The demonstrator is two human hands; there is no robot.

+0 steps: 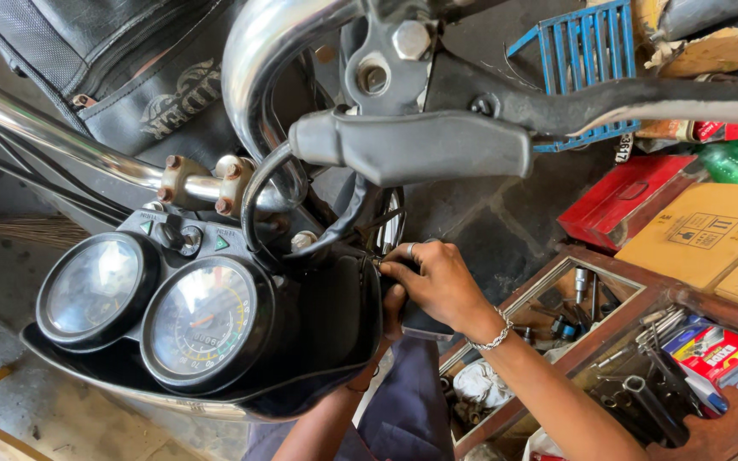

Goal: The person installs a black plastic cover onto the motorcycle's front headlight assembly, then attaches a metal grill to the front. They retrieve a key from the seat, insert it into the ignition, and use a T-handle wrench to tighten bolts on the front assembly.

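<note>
Lever (420, 145): black, nearest, above chrome handlebar (61, 128).
Cowl (318, 341): black, glossy, around twin gauges (202, 320).
Right hand (433, 282): fingers pinched at cowl's edge.
Left hand (390, 316): mostly hidden behind cowl, grip unclear.
Toolbox (608, 358): wooden, right.

Black headlight cowl (335, 324) sits tilted beneath two round gauges (207, 320).

Dark stone floor (489, 230), wooden tool tray (732, 423).

Bright daylight — glare on chrome handlebar (258, 51), edges bowed.
</note>
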